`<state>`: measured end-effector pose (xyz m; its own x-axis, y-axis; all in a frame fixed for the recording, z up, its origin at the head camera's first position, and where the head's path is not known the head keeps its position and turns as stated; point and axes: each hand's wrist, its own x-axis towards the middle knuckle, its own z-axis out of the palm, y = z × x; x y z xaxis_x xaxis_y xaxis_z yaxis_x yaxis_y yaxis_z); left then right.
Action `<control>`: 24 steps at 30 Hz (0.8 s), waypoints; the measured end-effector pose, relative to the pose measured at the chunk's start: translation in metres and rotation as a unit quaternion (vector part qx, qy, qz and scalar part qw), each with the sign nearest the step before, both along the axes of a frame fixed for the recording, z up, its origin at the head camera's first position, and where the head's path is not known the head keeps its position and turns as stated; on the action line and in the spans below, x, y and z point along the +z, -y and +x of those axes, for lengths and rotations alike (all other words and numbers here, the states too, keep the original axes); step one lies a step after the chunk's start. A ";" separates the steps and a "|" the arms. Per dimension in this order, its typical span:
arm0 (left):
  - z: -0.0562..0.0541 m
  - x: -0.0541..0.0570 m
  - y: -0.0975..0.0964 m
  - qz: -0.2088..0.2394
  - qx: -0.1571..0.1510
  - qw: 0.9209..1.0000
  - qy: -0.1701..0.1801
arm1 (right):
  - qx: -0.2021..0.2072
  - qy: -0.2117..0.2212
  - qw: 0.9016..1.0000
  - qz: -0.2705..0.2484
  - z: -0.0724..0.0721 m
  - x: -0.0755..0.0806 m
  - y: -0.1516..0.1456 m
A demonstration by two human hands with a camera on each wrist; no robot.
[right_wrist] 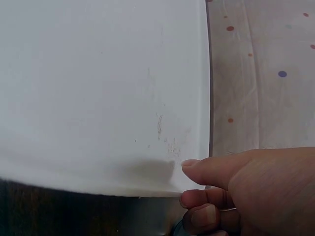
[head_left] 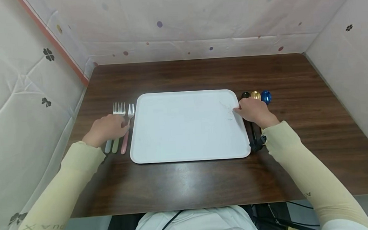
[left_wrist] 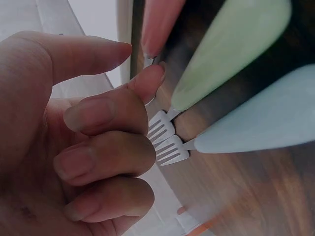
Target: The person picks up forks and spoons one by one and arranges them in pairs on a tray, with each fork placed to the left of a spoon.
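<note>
In the head view, a white tray [head_left: 188,128] lies mid-way across the dark wooden table [head_left: 188,188], faint scuffs on its floor near the right side. The left hand [head_left: 107,128] hides the middle of the blue-handled fork [head_left: 108,147] and green-handled fork [head_left: 115,146], just beside the pink-handled fork [head_left: 125,142]. The right hand [head_left: 254,109] covers most of the spoons [head_left: 266,96]; black, gold and blue heads show beyond it.

In the left wrist view, the fingers bend loosely, a gap between thumb and index, gripping nothing; the fork handles are cut off by the frame.

In the right wrist view, the tray runs out of frame; thumb above and index below pinch its edge. A bluish sliver under the fingers is perhaps a spoon.
</note>
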<state>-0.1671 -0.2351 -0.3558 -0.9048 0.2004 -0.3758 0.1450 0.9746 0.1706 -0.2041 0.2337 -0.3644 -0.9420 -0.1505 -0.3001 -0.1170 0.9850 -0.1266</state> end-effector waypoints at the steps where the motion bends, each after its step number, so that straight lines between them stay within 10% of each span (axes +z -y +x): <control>1: 0.000 -0.001 0.000 0.001 0.000 1.000 0.002 | -0.001 0.001 1.000 0.001 0.000 0.000 0.000; 24: -0.003 -0.013 -0.002 -0.019 -0.010 1.000 0.011 | -0.002 0.010 1.000 0.015 -0.002 -0.005 -0.001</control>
<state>-0.1698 -0.2333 -0.3688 -0.8918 0.2038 -0.4040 0.1617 0.9774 0.1361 -0.2059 0.2350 -0.3692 -0.9364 -0.1379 -0.3227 -0.1118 0.9889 -0.0983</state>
